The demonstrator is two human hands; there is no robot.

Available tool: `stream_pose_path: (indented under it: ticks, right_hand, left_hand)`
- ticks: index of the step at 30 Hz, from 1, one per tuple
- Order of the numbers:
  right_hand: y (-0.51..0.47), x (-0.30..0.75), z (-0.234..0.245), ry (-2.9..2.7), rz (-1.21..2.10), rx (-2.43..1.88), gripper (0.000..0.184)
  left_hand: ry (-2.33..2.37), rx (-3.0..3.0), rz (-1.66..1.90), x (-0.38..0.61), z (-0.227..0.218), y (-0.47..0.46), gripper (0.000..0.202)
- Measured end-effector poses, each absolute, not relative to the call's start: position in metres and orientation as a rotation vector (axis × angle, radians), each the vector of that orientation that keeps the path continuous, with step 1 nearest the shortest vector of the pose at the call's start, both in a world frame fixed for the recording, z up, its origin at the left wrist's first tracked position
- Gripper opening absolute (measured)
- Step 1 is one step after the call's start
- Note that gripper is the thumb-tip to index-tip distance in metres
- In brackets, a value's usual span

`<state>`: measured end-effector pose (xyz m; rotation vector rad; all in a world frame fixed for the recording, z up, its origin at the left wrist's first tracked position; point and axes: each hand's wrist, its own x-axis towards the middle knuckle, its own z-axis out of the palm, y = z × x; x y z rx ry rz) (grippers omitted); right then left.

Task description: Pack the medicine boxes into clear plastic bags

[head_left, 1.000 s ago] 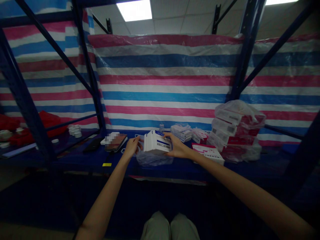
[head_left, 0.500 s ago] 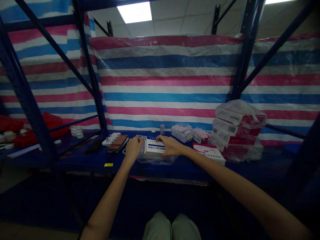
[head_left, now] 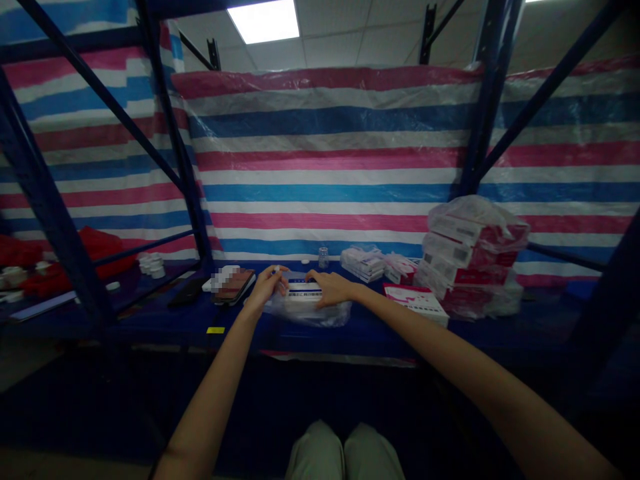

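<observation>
Fingers [head_left: 317, 277] press box stack [head_left: 303, 291] flat, lengthwise left-right.

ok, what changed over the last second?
The white-and-blue box stack went from tilted up between both hands to lying flat on the blue shelf, in the clear bag. The right hand shifted from the stack's side to resting flat on top. The left hand stayed at the left end; its grip is unclear. The bagged red-and-white packs did not move.
</observation>
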<state>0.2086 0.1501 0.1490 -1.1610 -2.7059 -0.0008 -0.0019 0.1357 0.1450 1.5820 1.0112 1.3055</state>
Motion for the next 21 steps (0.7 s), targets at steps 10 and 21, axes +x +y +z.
stream_pose_path:
  ticks: [10, 21]
  right_hand:
    - [0.159, 0.285, 0.150, -2.534, 0.692, -1.522, 0.090]
    - [0.159, 0.278, 0.121, -1.748, 1.231, -1.521, 0.016]
  left_hand:
    - [1.020, 1.648, 1.195, -0.007, 0.138, 0.138, 0.042]
    - [0.963, 1.751, 1.095, 0.005, 0.125, 0.148, 0.064]
